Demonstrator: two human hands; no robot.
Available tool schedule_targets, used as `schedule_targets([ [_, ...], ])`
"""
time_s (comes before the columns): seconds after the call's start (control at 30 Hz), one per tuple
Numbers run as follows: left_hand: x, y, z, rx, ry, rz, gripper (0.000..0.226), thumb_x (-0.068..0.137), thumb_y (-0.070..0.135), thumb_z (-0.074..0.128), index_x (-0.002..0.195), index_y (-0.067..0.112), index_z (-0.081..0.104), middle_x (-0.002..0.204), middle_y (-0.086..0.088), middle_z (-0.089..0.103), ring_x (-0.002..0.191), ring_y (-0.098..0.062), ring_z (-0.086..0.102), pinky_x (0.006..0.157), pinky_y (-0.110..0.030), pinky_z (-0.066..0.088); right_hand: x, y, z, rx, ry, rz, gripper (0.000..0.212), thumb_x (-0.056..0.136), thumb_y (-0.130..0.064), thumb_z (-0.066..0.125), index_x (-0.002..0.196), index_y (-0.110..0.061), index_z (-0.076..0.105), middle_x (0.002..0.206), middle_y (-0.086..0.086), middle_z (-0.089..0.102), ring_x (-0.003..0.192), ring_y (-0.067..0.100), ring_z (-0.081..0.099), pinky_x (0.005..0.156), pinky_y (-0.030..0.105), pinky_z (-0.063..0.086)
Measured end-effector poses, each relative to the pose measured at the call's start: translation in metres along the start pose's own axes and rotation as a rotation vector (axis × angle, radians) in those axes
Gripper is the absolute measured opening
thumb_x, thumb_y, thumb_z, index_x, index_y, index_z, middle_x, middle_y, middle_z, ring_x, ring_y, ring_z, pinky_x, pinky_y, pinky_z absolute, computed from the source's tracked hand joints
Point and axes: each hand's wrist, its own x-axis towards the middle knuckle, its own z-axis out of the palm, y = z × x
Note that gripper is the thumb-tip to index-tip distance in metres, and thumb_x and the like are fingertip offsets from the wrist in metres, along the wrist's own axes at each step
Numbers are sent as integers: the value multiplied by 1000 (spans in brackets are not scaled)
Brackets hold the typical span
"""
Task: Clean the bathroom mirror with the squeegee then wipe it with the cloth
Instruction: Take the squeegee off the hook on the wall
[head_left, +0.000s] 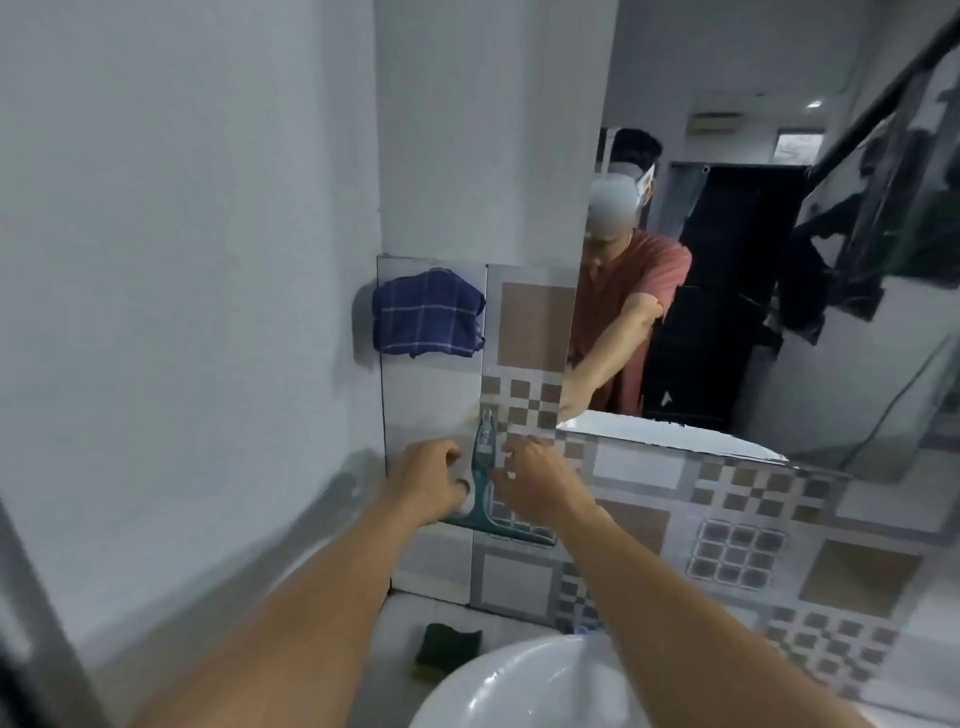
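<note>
Squeegee (485, 483) hangs handle-up on tiled wall (737, 525), blade along the bottom, left of mirror (779, 260). Left hand (428, 480) and right hand (543, 480) flank the handle, fingers curled loosely, part open; fingertip contact too blurred to tell. Blade ends hidden behind both wrists. Blue checked cloth (428, 319) hangs above. Green sponge (449, 649) by sink (524, 686), which is cut off by the frame's bottom edge

Both hands (431, 480) flank hanging squeegee (483, 478) below cloth (428, 314)
</note>
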Motion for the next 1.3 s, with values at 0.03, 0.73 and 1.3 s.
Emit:
schedule_targets([
  [0.03,4,-4,4,-11,-6,-16,48,85,18,76,130,9,62,126,-7,67,113,-24,63,98,-34,52,4,-2,6,18,11,22,33,100,-27,59,130,-11,58,129,8,63,108,25,63,93,34,55],
  [0.73,36,-13,64,-602,294,-44,15,94,-3,61,94,11,63,84,5,68,74,4,64,63,-9,50,29,1,65,442,298,201,35,94,10,52,112,-20,55,114,0,58,91,9,56,73,16,49],
  [1.3,12,20,17,-642,351,136,26,84,5,77,103,17,64,100,9,70,95,-7,68,81,-18,58,15,-17,10,707,401,181,28,93,2,65,104,-24,59,101,-9,65,92,3,64,78,22,58],
])
